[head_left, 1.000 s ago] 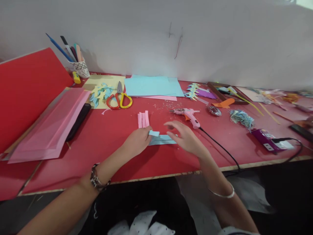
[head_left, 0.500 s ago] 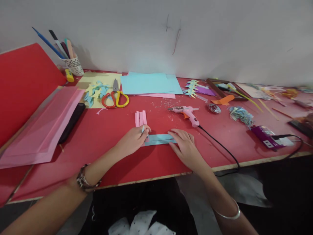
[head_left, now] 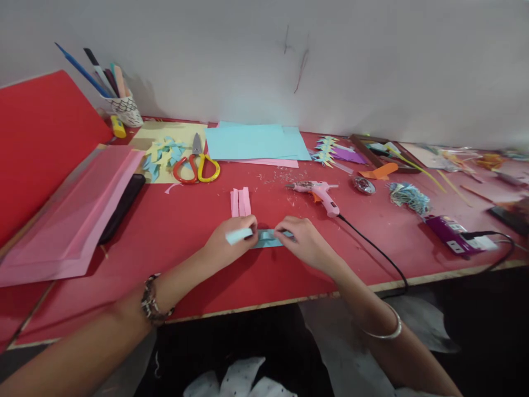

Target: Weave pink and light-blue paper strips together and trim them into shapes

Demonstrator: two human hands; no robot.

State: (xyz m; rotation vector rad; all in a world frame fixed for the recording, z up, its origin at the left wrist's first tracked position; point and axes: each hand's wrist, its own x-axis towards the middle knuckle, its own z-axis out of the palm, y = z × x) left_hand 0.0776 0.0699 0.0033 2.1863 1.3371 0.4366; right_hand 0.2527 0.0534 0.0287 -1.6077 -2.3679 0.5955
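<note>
Both hands work on light blue paper strips near the table's front edge. My left hand [head_left: 231, 240] is closed on a blue paper strip [head_left: 238, 236], whose pale end juts out leftward over the hand. My right hand [head_left: 303, 242] pinches the strip on its right, with fingers curled. Between the hands lies another blue strip [head_left: 264, 242] on the red table; where one strip ends and the other begins is partly hidden. Just beyond my left hand are several pink paper strips [head_left: 240, 202], side by side. A pink glue gun [head_left: 316, 190] lies beyond my right hand.
Scissors [head_left: 196, 162] lie on yellow paper, beside cut paper scraps [head_left: 165, 154]. Blue sheets [head_left: 252, 142] rest against the wall. Pink sheets [head_left: 74, 215] and a black case [head_left: 122, 209] are at left. The glue gun's cord [head_left: 374, 248] runs over the front edge, near a purple socket box [head_left: 450, 234].
My right hand has moved left and its flat fingers have curled into a pinch. In my left hand the blue strip's end now points leftward. The strips between the hands have lifted and bunched.
</note>
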